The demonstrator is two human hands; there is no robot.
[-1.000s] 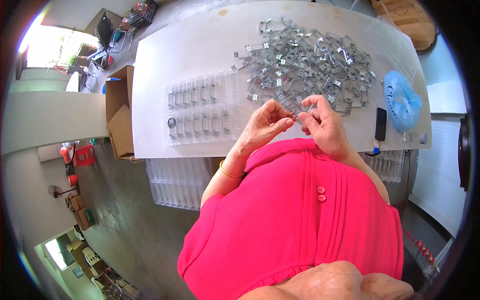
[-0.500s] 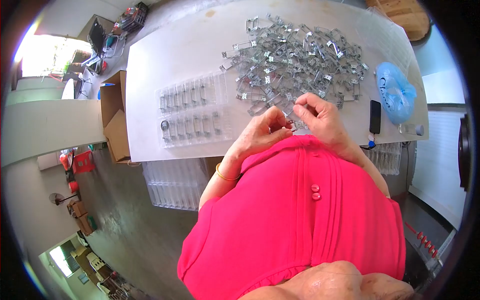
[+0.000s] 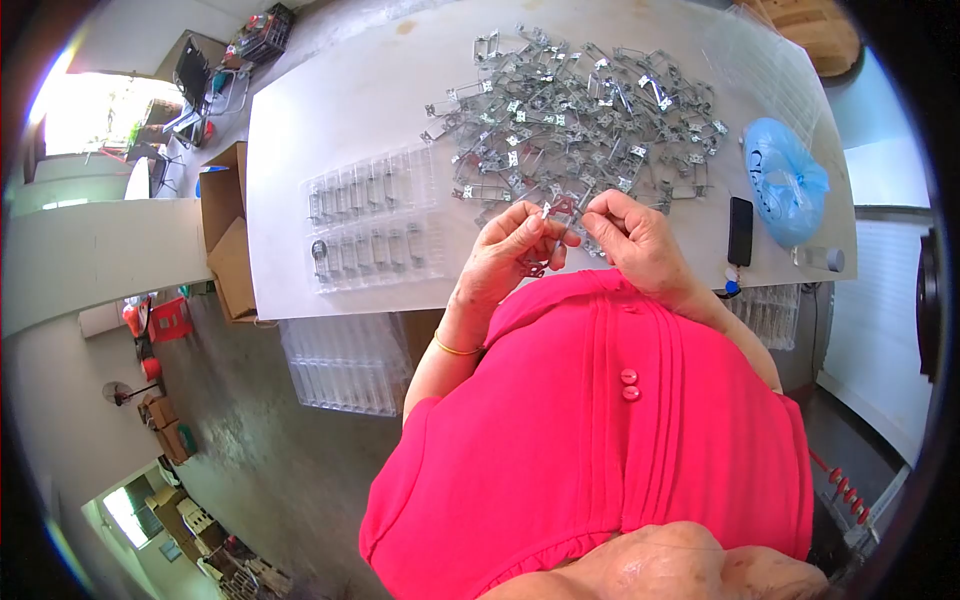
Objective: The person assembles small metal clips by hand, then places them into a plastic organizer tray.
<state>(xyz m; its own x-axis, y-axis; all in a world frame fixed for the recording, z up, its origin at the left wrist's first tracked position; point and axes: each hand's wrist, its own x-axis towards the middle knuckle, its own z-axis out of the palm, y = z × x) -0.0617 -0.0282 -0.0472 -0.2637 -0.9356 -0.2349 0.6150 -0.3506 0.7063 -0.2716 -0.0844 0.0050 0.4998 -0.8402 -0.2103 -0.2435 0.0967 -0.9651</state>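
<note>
My left hand [image 3: 512, 240], a yellow bangle at its wrist, is closed around a small metal bracket [image 3: 563, 205]. One flat end of the bracket sticks up above the thumb, and another reddish-looking end shows below the fingers. Close beside it, my right hand [image 3: 640, 245] has thumb and forefinger pinched together near the bracket's right side. Whatever sits between those fingertips is too small to make out. Just beyond both hands spreads a big heap of similar wire-and-plate metal brackets [image 3: 590, 120]. To the left lies a clear plastic tray [image 3: 428, 185] with two rows of brackets standing in it.
On the right of the white table [image 3: 350, 110] are a black phone [image 3: 740, 230], a blue plastic bag [image 3: 785, 185] and a clear bottle [image 3: 820, 259]. Clear trays [image 3: 345, 365] are stacked below the front edge. A cardboard box [image 3: 228, 240] stands at the left.
My left hand has turned and risen slightly, so the bracket in it now shows plainly. The right hand stays close by, fingers pinched. The whole view has shifted a little.
</note>
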